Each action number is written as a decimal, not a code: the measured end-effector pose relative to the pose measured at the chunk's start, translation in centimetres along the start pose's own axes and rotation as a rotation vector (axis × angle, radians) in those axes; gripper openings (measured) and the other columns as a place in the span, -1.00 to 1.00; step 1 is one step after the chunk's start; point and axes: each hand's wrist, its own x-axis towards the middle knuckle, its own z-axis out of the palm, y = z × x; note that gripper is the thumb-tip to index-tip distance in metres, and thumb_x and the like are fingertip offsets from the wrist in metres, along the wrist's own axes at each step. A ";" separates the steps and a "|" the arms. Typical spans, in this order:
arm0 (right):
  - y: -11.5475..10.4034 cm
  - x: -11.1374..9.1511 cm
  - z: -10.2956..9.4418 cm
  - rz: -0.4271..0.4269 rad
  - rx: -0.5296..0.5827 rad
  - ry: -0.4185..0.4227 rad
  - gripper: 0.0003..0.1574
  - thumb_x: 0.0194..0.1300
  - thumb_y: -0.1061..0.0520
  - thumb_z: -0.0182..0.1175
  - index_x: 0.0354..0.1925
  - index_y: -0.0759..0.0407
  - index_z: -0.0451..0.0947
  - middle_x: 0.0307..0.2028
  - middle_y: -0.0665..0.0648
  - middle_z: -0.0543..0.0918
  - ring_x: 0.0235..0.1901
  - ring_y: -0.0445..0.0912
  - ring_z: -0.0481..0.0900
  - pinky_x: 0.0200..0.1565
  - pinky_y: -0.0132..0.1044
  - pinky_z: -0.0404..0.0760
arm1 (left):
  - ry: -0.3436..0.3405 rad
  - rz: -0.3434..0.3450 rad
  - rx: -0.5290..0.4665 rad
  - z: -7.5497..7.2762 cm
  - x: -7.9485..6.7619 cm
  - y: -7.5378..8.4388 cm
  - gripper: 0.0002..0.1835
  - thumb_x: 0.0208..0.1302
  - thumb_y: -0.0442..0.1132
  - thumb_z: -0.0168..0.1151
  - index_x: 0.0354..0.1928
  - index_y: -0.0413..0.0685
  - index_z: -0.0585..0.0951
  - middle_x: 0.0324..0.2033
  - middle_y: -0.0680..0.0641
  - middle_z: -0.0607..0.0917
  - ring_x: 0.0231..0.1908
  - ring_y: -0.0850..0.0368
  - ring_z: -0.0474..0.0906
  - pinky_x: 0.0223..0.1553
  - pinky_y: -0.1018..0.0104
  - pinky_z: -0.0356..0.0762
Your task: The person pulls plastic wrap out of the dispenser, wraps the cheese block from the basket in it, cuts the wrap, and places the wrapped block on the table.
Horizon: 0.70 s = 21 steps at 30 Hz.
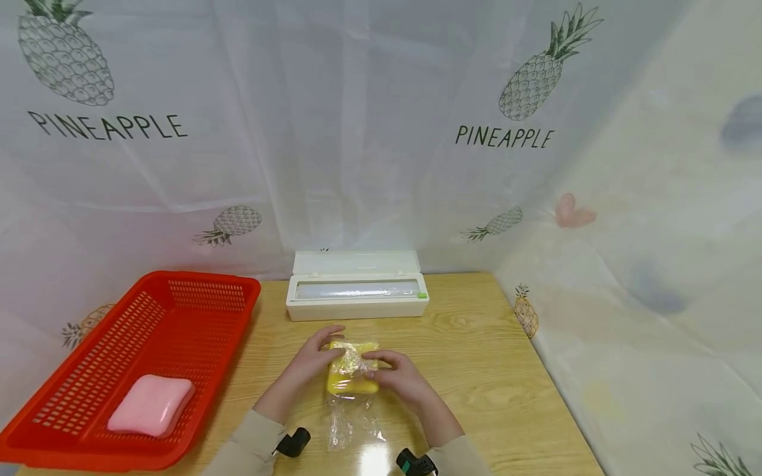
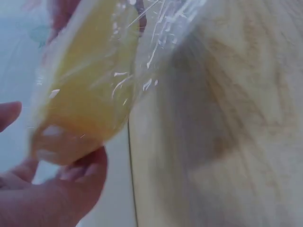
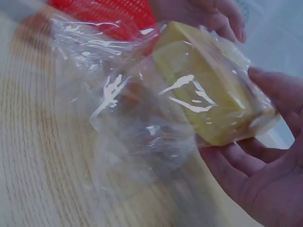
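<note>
Between the two hands is a yellow block (image 1: pixel 337 384) with rounded corners, partly wrapped in clear plastic film (image 1: pixel 351 423). A loose length of the film hangs off its near side, toward the person. The left hand (image 1: pixel 312 357) holds the block's left side; the left wrist view shows fingers (image 2: pixel 90 175) under its end. On the right side, the right hand (image 1: pixel 406 380) grips it, with fingers below and the thumb above in the right wrist view. That view also shows the yellow block (image 3: pixel 189 85) tilted, with crinkled film trailing from it.
A white cling film dispenser (image 1: pixel 357 309) stands at the back of the wooden table (image 1: pixel 476 370), lid raised, with a roll inside. On the left, a red plastic basket (image 1: pixel 229 330) holds a pink block (image 1: pixel 151 404). A pineapple-print curtain (image 1: pixel 357 165) hangs behind.
</note>
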 end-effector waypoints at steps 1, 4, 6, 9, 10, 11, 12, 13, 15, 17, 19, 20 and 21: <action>0.2 0.1 0.0 -0.006 -0.008 0.023 -0.51 0.27 0.29 0.25 0.17 0.31 0.51 0.14 0.23 0.51 -0.12 -0.03 0.63 -0.10 -0.23 0.59 | 0.010 -0.010 -0.009 0.1 -0.2 -0.3 -0.37 0.28 -0.31 0.25 0.38 -0.12 0.32 0.25 -0.37 0.39 0.25 -0.36 0.28 0.15 -0.21 0.33; 0.7 0.5 -0.2 -0.027 -0.065 0.093 -0.48 0.27 0.27 0.27 0.19 0.29 0.49 0.18 0.27 0.49 -0.01 0.06 0.57 -0.10 -0.20 0.57 | 0.023 -0.052 -0.070 0.3 -0.8 -1.5 -0.23 0.27 -0.31 0.25 0.46 -0.14 0.14 0.28 -0.50 0.25 0.18 -0.38 0.34 0.12 -0.15 0.40; 0.9 0.8 -0.4 -0.037 -0.114 0.140 -0.49 0.28 0.24 0.27 0.19 0.28 0.50 0.25 0.30 0.44 0.13 0.19 0.46 0.00 -0.08 0.54 | 0.012 -0.069 -0.118 0.5 -1.2 -2.7 -0.16 0.28 -0.31 0.24 0.49 -0.14 0.02 0.27 -0.57 0.20 0.12 -0.32 0.41 0.08 -0.06 0.45; 0.2 1.0 -0.3 -0.039 -0.155 0.178 -0.52 0.31 0.25 0.24 0.18 0.32 0.49 0.30 0.39 0.34 0.28 0.37 0.25 0.17 0.14 0.40 | 0.000 -0.091 -0.201 0.9 -1.9 -4.3 -0.12 0.29 -0.34 0.21 0.50 -0.16 -0.10 0.24 -0.61 0.19 0.02 -0.16 0.49 0.02 0.06 0.51; 0.0 1.1 -0.2 -0.042 -0.160 0.186 -0.53 0.32 0.25 0.23 0.17 0.34 0.48 0.31 0.40 0.34 0.30 0.39 0.20 0.20 0.16 0.35 | -0.004 -0.094 -0.230 1.0 -2.0 -4.7 -0.11 0.30 -0.35 0.20 0.50 -0.15 -0.13 0.23 -0.61 0.20 -0.02 -0.10 0.51 0.01 0.10 0.53; -0.2 1.2 -0.1 -0.039 -0.162 0.193 -0.54 0.33 0.26 0.22 0.17 0.35 0.47 0.31 0.42 0.32 0.29 0.40 0.20 0.21 0.16 0.34 | -0.010 -0.097 -0.257 1.1 -2.2 -5.0 -0.11 0.31 -0.37 0.18 0.50 -0.14 -0.16 0.22 -0.60 0.21 -0.05 -0.05 0.52 -0.01 0.13 0.54; -0.2 1.4 -0.1 -0.038 -0.150 0.196 -0.54 0.33 0.28 0.20 0.18 0.37 0.46 0.31 0.45 0.31 0.28 0.40 0.22 0.20 0.14 0.36 | -0.013 -0.098 -0.284 1.2 -2.4 -5.2 -0.11 0.32 -0.39 0.16 0.49 -0.14 -0.18 0.21 -0.60 0.22 -0.09 -0.02 0.53 -0.03 0.15 0.54; 0.0 1.5 -0.2 -0.040 -0.151 0.201 -0.52 0.35 0.27 0.20 0.20 0.37 0.44 0.30 0.46 0.32 0.25 0.37 0.28 0.15 0.10 0.42 | -0.014 -0.095 -0.303 1.4 -2.6 -5.3 -0.11 0.31 -0.41 0.16 0.49 -0.15 -0.18 0.19 -0.59 0.24 -0.10 -0.01 0.54 -0.04 0.15 0.55; 0.8 1.9 -0.5 -0.040 -0.134 0.217 -0.47 0.37 0.23 0.18 0.26 0.35 0.38 0.29 0.47 0.30 0.16 0.27 0.40 0.04 -0.04 0.52 | -0.019 -0.089 -0.339 1.7 -2.7 -5.5 -0.12 0.30 -0.45 0.13 0.47 -0.15 -0.20 0.16 -0.57 0.27 -0.13 0.01 0.55 -0.06 0.19 0.56; 1.8 2.2 -0.9 -0.037 -0.101 0.224 -0.41 0.40 0.19 0.16 0.33 0.31 0.30 0.31 0.49 0.25 0.08 0.15 0.47 -0.09 -0.15 0.56 | -0.020 -0.076 -0.351 1.9 -2.9 -5.6 -0.14 0.31 -0.45 0.12 0.46 -0.16 -0.19 0.15 -0.57 0.29 -0.13 0.00 0.56 -0.05 0.17 0.57; 2.8 2.0 -1.0 -0.032 -0.034 0.212 -0.38 0.43 0.18 0.12 0.36 0.30 0.22 0.33 0.49 0.19 0.02 0.07 0.47 -0.15 -0.18 0.59 | -0.019 -0.066 -0.354 2.1 -3.1 -5.9 -0.16 0.32 -0.45 0.13 0.45 -0.17 -0.17 0.14 -0.56 0.30 -0.11 -0.01 0.57 -0.05 0.18 0.57; 3.0 1.7 -1.0 -0.021 0.020 0.202 -0.38 0.43 0.20 0.11 0.36 0.32 0.19 0.33 0.50 0.17 0.00 0.06 0.48 -0.14 -0.16 0.60 | -0.017 -0.065 -0.353 2.1 -3.1 -6.1 -0.19 0.33 -0.44 0.12 0.44 -0.17 -0.14 0.14 -0.54 0.30 -0.11 -0.01 0.58 -0.05 0.19 0.57; 3.2 1.4 -0.9 -0.013 0.062 0.189 -0.40 0.44 0.22 0.09 0.34 0.34 0.17 0.33 0.50 0.16 -0.02 0.04 0.48 -0.13 -0.15 0.61 | -0.015 -0.063 -0.357 2.2 -3.2 -6.2 -0.21 0.33 -0.44 0.12 0.43 -0.17 -0.12 0.13 -0.52 0.31 -0.11 -0.01 0.58 -0.05 0.19 0.57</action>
